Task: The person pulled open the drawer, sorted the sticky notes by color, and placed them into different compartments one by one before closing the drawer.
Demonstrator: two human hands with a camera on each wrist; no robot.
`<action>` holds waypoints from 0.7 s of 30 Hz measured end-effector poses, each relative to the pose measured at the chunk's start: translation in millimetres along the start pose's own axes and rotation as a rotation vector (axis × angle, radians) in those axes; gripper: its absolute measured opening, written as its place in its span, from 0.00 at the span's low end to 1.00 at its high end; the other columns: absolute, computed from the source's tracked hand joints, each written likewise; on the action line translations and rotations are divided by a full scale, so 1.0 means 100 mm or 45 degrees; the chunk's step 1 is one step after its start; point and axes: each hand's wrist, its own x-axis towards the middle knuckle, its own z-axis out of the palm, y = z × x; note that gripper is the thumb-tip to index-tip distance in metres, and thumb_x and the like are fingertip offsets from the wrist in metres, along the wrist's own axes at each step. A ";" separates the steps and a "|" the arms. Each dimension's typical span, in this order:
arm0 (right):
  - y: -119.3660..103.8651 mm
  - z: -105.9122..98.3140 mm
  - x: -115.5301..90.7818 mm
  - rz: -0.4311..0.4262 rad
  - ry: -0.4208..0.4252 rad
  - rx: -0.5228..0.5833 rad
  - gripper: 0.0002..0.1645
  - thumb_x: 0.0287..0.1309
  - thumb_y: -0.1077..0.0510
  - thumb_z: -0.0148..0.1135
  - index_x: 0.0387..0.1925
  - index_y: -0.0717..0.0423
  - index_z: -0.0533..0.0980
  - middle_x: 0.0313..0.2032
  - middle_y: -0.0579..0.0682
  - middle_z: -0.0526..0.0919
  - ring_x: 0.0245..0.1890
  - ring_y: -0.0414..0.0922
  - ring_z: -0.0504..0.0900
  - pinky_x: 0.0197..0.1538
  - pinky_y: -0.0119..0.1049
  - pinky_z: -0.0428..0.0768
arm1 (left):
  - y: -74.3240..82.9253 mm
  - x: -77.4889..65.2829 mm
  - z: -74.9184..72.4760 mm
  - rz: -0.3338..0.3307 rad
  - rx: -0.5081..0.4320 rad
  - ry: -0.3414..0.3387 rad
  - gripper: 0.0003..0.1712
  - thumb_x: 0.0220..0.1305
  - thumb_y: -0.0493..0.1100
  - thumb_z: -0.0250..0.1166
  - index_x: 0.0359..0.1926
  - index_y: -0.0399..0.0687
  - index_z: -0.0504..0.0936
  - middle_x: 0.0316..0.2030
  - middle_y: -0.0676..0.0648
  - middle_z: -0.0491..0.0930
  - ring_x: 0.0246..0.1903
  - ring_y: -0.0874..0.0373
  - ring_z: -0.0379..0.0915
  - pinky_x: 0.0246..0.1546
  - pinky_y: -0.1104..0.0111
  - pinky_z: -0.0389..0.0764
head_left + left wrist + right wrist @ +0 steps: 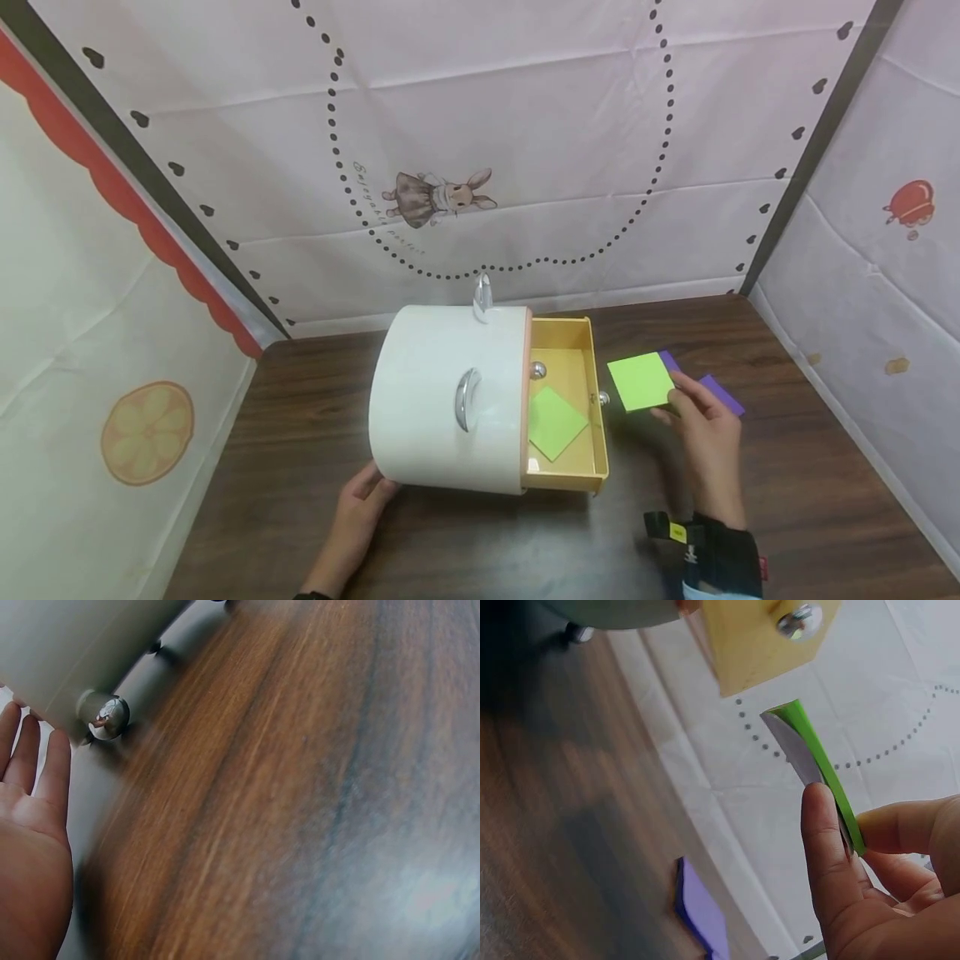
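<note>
My right hand (pixel 708 446) pinches a green sticky note pad (pixel 640 382) by its edge, thumb on one face and fingers on the other. In the right wrist view the pad (pixel 821 769) is edge-on, with a greyish underside. It hovers just right of the pulled-out yellow drawer (pixel 566 333). Inside that drawer lies another green sticky note pad (pixel 557 423), turned diagonally. The drawer belongs to a white rounded box (pixel 427 392) with silver handles. My left hand (pixel 358 512) touches the box's near left corner, its fingers fairly straight in the left wrist view.
Purple sticky note pads (pixel 722 395) lie on the dark wooden table (pixel 787 483), partly behind my right hand. Round silver knobs (pixel 604 398) stick out from the drawer front. Printed cloth walls (pixel 562 125) enclose the table at the back and sides.
</note>
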 end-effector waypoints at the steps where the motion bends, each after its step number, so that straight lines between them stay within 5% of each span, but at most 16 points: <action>1: -0.02 0.00 -0.01 -0.009 0.004 0.018 0.22 0.63 0.59 0.63 0.58 0.59 0.76 0.56 0.57 0.75 0.47 0.49 0.78 0.44 0.36 0.82 | 0.01 0.00 0.00 -0.004 0.004 -0.001 0.21 0.69 0.51 0.60 0.61 0.56 0.75 0.60 0.56 0.74 0.61 0.61 0.65 0.55 0.70 0.71; 10: -0.17 -0.02 -0.10 -0.099 -0.083 0.112 0.22 0.61 0.58 0.64 0.57 0.60 0.76 0.56 0.59 0.75 0.48 0.50 0.78 0.45 0.37 0.82 | 0.08 -0.01 -0.03 -0.019 0.053 -0.003 0.24 0.65 0.57 0.62 0.60 0.58 0.76 0.60 0.56 0.74 0.62 0.61 0.65 0.60 0.60 0.68; 15: -0.22 -0.02 -0.13 -0.098 -0.137 0.099 0.24 0.61 0.56 0.64 0.58 0.60 0.76 0.56 0.60 0.75 0.46 0.50 0.79 0.46 0.37 0.81 | 0.10 -0.03 -0.03 -0.005 0.053 -0.015 0.27 0.66 0.57 0.61 0.63 0.57 0.74 0.62 0.55 0.71 0.63 0.59 0.63 0.59 0.61 0.69; 21: -0.23 -0.03 -0.16 -0.064 -0.134 0.105 0.25 0.61 0.54 0.65 0.58 0.60 0.76 0.55 0.59 0.75 0.45 0.49 0.79 0.46 0.37 0.81 | 0.21 -0.07 -0.02 -0.027 0.083 -0.015 0.29 0.63 0.61 0.62 0.62 0.60 0.74 0.62 0.56 0.71 0.65 0.58 0.60 0.63 0.51 0.62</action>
